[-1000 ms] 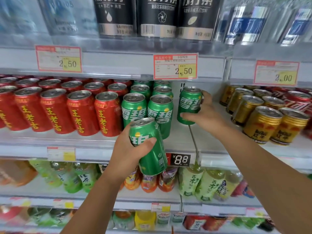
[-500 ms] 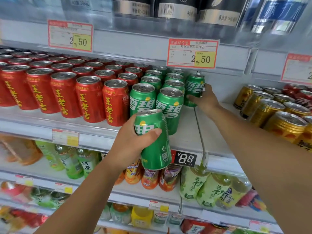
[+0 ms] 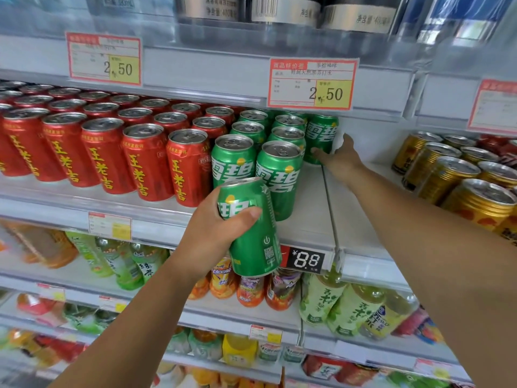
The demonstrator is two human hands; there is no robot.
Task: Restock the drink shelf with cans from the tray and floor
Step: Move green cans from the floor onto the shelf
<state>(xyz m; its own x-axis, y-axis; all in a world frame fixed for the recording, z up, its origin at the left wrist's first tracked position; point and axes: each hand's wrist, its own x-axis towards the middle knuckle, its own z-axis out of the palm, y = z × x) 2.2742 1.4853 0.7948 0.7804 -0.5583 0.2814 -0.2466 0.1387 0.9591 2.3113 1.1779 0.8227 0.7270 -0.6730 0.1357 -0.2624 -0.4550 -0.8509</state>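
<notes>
The back can [image 3: 321, 135] could tip over. It stands far in at the back of the shelf [image 3: 307, 211], and the right hand [image 3: 342, 159] has to reach a long way to get there. If the hand pulls away fast, the back can may wobble and fall. It could also bump the green cans [image 3: 279, 175] just beside it, and they stand close in 2 rows, so 1 may knock the next. The right arm goes near the gold cans [image 3: 481, 203] too, and could brush them.

The can [image 3: 251, 242] in the left hand [image 3: 208, 239] could slip. It is tilted, and it hangs in the air in front of the shelf edge, with nothing under it but the lower shelves.

The left hand is wrapped tight round the can, thumb across the front and fingers round the back. The right hand holds the back can low down, thumb on the front and fingers round the far side. I cannot see how hard it grips.
</notes>
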